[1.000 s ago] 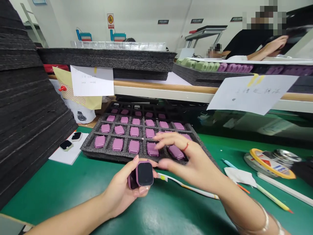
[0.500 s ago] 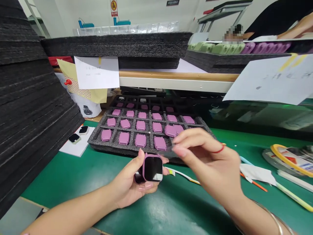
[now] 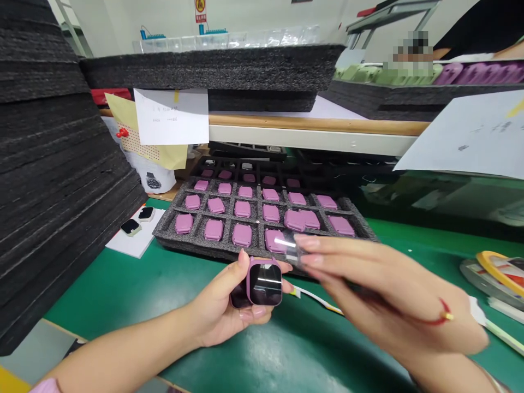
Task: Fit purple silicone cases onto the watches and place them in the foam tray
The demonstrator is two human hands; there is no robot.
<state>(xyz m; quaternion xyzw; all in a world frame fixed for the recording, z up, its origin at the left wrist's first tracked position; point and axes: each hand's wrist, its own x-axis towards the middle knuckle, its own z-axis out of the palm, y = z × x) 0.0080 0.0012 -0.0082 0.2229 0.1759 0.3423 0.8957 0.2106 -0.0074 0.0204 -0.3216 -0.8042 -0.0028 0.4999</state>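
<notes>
My left hand [image 3: 235, 297] is closed around two purple watch cases, held over the green table. The front watch case [image 3: 265, 282] faces me with its glossy black screen; the second watch case [image 3: 239, 293] sits partly hidden behind it. To the right, my right hand [image 3: 368, 284] pinches a clear plastic film [image 3: 291, 248] between thumb and fingers, apart from the screen. Behind both hands lies a black foam tray [image 3: 192, 246] with several purple watch cases [image 3: 242, 235] face down in its compartments.
Two pale watches [image 3: 130, 227] lie on white paper [image 3: 137, 243] at the left, beside a tall stack of black foam trays [image 3: 61, 180]. A shelf edge [image 3: 311, 135] crosses above the tray. A thin white-and-yellow strip [image 3: 317, 297] and a tape roll [image 3: 501, 273] lie rightward. A co-worker's arm shows behind.
My right hand has turned flatter and swung a little right, with the film still pinched. The left hand keeps its hold on the watch cases. The whole view has shifted slightly.
</notes>
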